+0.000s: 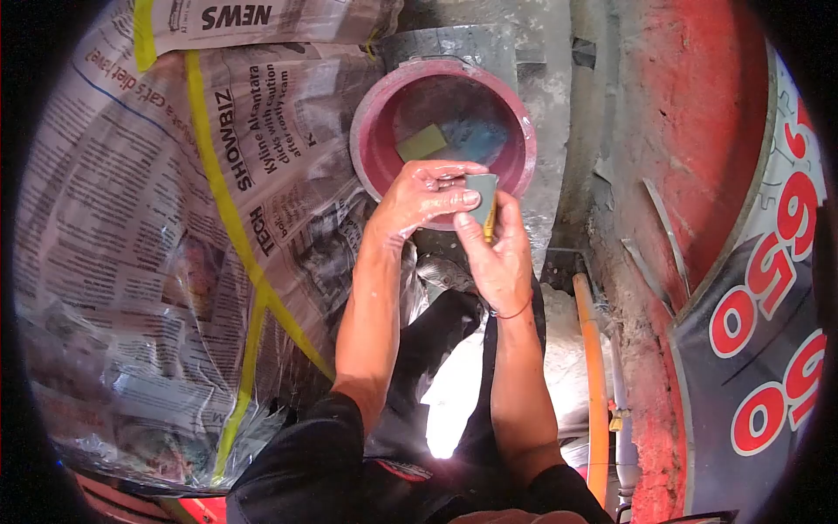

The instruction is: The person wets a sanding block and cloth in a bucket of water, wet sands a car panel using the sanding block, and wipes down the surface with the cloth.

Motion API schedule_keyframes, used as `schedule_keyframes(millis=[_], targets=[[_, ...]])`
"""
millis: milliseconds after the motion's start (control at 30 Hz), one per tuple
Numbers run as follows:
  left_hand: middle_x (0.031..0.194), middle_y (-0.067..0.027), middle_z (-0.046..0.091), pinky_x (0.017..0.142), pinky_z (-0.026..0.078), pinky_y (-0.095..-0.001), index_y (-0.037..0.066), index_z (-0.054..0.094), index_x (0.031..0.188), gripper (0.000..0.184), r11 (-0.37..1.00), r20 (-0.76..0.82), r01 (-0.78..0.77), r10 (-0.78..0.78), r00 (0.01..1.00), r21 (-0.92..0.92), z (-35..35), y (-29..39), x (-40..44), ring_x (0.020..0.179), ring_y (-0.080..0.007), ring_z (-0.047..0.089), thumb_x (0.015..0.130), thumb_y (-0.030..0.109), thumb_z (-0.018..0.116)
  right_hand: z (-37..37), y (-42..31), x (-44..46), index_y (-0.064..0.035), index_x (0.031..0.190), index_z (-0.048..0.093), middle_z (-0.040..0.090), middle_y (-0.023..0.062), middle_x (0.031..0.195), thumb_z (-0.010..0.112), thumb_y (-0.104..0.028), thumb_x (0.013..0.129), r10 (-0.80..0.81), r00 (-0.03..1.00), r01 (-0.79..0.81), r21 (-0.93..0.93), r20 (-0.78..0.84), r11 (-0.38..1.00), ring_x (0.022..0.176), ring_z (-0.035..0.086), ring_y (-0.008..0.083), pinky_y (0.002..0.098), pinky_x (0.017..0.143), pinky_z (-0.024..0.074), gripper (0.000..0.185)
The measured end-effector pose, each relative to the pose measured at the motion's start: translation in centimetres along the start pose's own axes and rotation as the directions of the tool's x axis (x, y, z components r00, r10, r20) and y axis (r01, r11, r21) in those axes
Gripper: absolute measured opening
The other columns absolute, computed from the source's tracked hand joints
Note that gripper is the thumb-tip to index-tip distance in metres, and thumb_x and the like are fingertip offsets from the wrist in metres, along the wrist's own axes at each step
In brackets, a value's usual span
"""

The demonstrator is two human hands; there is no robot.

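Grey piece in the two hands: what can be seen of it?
The grey piece is small and flat-faced, with a straight-looking upper edge and a yellow side bearing dark marks. Whether it is a solid block or a folded sheet cannot be told. The left hand grips it with the thumb on the grey face; the right hand pinches its lower, yellow part. In the view, it overlaps the near rim of the pink bucket.

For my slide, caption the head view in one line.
Left hand and right hand hold a grey piece by a pink tub, a green block inside.
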State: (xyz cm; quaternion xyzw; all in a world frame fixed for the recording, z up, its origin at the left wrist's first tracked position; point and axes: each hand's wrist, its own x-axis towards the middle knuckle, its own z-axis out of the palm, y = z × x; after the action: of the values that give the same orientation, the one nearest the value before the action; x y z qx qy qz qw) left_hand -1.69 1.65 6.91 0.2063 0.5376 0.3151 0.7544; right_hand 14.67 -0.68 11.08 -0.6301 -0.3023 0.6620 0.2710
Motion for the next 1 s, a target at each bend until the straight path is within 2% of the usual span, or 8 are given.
schedule_keyframes(millis=[100, 200, 267, 367, 567, 633, 833, 1000], targets=[[0.111, -0.0069, 0.073, 0.097, 0.049, -0.0313, 0.001, 0.067, 0.131, 0.043, 0.996, 0.039, -0.064, 0.066, 0.997, -0.057, -0.4, -3.8, 5.4, 0.106, -0.0145, 0.064, 0.097, 0.027, 0.069, -1.7, 0.8, 0.3, -0.0048, 0.129, 0.057, 0.063, 0.0007, 0.105, 0.070, -0.014, 0.094, 0.177, 0.971, -0.132, 0.261, -0.160, 0.956, 0.094, 0.058, 0.0114, 0.0269, 0.082, 0.0482, 0.038], [0.120, -0.0143, 0.072, 0.100, 0.050, -0.0367, 0.004, 0.066, 0.132, 0.046, 0.991, -0.445, 0.029, 0.034, 0.895, 0.134, 0.1, -10.3, 11.3, 0.110, -0.0225, 0.067, 0.098, 0.035, 0.065, -1.9, -0.4, 0.3, -0.0047, 0.126, 0.056, 0.065, 0.0041, 0.100, 0.069, -0.012, 0.096, 0.205, 0.963, -0.089, 0.516, -0.173, 0.852, 0.088, 0.064, 0.0138, 0.0310, 0.078, 0.0527, 0.033], [0.129, -0.0228, 0.066, 0.104, 0.047, -0.0484, 0.002, 0.062, 0.136, 0.055, 0.161, -0.229, 0.172, 0.482, 0.845, 0.972, 0.4, -16.7, 13.5, 0.120, -0.0379, 0.062, 0.094, 0.038, 0.066, -1.8, -1.8, -0.1, -0.0041, 0.130, 0.054, 0.066, 0.0111, 0.104, 0.064, -0.029, 0.101, 0.274, 0.959, -0.120, 0.767, -0.075, 0.630, 0.093, 0.067, 0.0229, 0.0379, 0.076, 0.0541, 0.040], [0.122, -0.0275, 0.066, 0.101, 0.048, -0.0526, 0.002, 0.066, 0.128, 0.052, 0.299, -0.255, 0.197, 0.167, 0.953, 0.933, -0.1, -17.6, 14.4, 0.114, -0.0447, 0.063, 0.090, 0.036, 0.069, -4.2, -0.4, 0.0, -0.0038, 0.135, 0.052, 0.066, 0.0165, 0.110, 0.054, -0.047, 0.103, 0.134, 0.943, -0.331, 0.899, 0.304, 0.289, 0.097, 0.067, 0.0298, 0.0427, 0.076, 0.0543, 0.054], [0.093, -0.0201, 0.071, 0.076, 0.058, -0.0469, -0.003, 0.067, 0.108, 0.042, 0.946, -0.660, 0.325, -0.253, 0.707, -0.014, 3.4, -9.7, 8.1, 0.083, -0.0336, 0.070, 0.095, 0.036, 0.064, -5.2, -2.1, 0.2, -0.0033, 0.135, 0.052, 0.066, 0.0162, 0.113, 0.054, -0.033, 0.102, 0.176, 0.949, -0.313, 0.854, 0.262, 0.415, 0.098, 0.069, 0.0302, 0.0477, 0.082, 0.0595, 0.045], [0.080, -0.0099, 0.065, 0.050, 0.056, -0.0391, 0.003, 0.060, 0.104, 0.035, 0.876, -0.502, 0.049, -0.321, 0.803, -0.480, 3.7, -9.8, 5.7, 0.057, -0.0202, 0.063, 0.099, 0.037, 0.059, -5.9, -0.3, 1.1, -0.0057, 0.131, 0.056, 0.067, 0.0140, 0.112, 0.056, -0.031, 0.099, 0.187, 0.969, -0.239, 0.820, 0.164, 0.521, 0.102, 0.067, 0.0325, 0.0530, 0.090, 0.0558, 0.042], [0.075, -0.0042, 0.062, 0.049, 0.053, -0.0333, 0.008, 0.068, 0.098, 0.013, 0.807, -0.302, 0.001, -0.223, 0.927, -0.591, 8.6, 0.0, -2.1, 0.060, -0.0161, 0.061, 0.097, 0.018, 0.060, -6.7, 5.4, 2.1, -0.0057, 0.128, 0.056, 0.067, 0.0114, 0.111, 0.054, -0.042, 0.097, 0.453, 0.884, -0.408, 0.655, 0.111, 0.636, 0.092, 0.067, 0.0297, 0.0479, 0.079, 0.0578, 0.048], [0.077, -0.0234, 0.068, 0.067, 0.054, -0.0510, 0.003, 0.069, 0.079, 0.044, 0.811, -0.396, -0.109, 0.392, 0.831, 0.574, 14.1, 5.4, -5.1, 0.071, -0.0368, 0.069, 0.074, 0.047, 0.078, -7.4, 0.2, 2.0, -0.0097, 0.130, 0.050, 0.060, 0.0104, 0.124, 0.050, -0.056, 0.098, 0.105, 0.789, -0.518, 0.564, 0.605, 0.643, 0.114, 0.060, 0.0281, 0.0464, 0.098, 0.0513, 0.056]])
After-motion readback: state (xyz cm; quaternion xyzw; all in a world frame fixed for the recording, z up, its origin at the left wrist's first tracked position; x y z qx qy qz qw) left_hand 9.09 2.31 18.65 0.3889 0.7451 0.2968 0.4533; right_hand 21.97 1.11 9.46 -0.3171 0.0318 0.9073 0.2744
